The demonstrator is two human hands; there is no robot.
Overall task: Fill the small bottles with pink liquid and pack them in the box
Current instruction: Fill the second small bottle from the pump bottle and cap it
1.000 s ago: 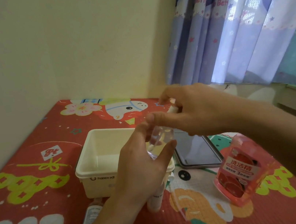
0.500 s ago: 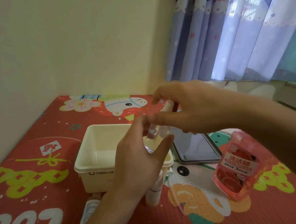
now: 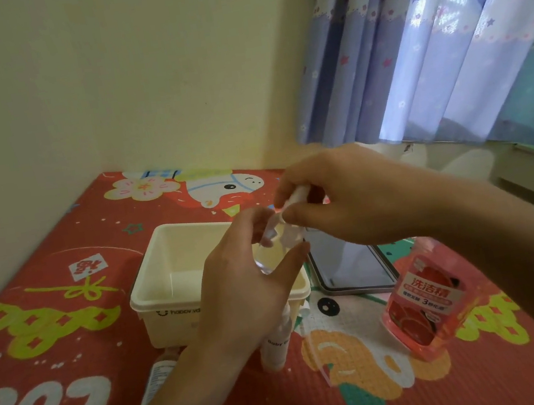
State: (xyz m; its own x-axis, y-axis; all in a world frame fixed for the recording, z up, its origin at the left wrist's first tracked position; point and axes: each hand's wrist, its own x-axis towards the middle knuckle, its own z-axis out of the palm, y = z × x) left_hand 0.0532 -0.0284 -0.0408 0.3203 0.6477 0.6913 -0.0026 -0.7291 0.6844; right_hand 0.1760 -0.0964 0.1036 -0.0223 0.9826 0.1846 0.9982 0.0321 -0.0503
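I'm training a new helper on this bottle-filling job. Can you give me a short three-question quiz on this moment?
1. True or false: the cream box already holds filled bottles.
2. Which stands nearest the phone? A) the pink pouch B) the curtain C) the white bottle lying at the box's near side
3. What do the left hand and right hand hold between them?

Key:
1. False; the visible interior shows none.
2. A
3. A small clear bottle, the right hand at its white top.
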